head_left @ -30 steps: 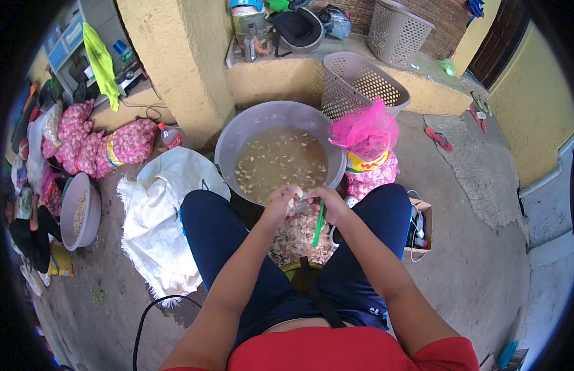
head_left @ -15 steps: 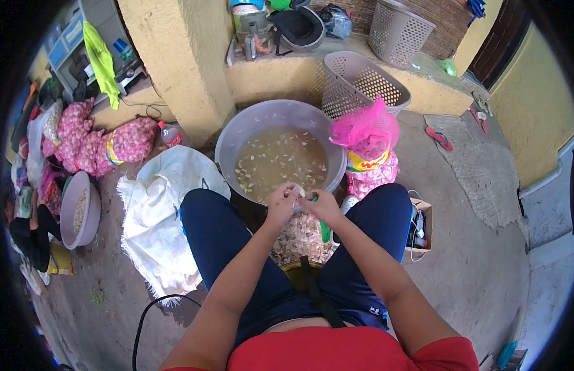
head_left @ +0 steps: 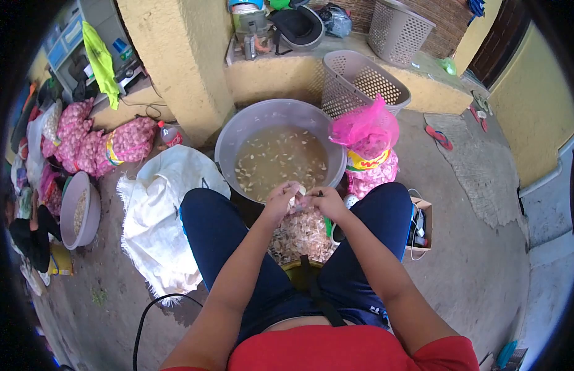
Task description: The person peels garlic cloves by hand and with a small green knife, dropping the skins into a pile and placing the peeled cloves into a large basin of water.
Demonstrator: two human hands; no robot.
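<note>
My left hand [head_left: 283, 201] is closed around a pale piece of garlic [head_left: 293, 200], just above the near rim of a large grey basin [head_left: 224, 145]. Close beside it, my right hand [head_left: 328, 202] has its fingers pinched together, with a small dark bit showing at the fingertips; I cannot tell what it is. Cloudy water with several peeled garlic cloves [head_left: 280, 154] floating in it fills the basin. Under both hands, between my knees, lies a heap of garlic skins [head_left: 301, 238]. A green object [head_left: 328, 227] partly shows below my right hand.
A pink mesh sack of garlic [head_left: 372, 176] stands right of the basin, before a perforated basket [head_left: 355, 86]. To the left lie a white woven sack [head_left: 160, 216], more garlic sacks [head_left: 129, 142] and a basin of cloves [head_left: 92, 210]. A small box [head_left: 421, 229] sits by my right knee.
My hands have moved slightly apart, the right one a little to the right. More of the pale garlic piece shows at my left fingers.
</note>
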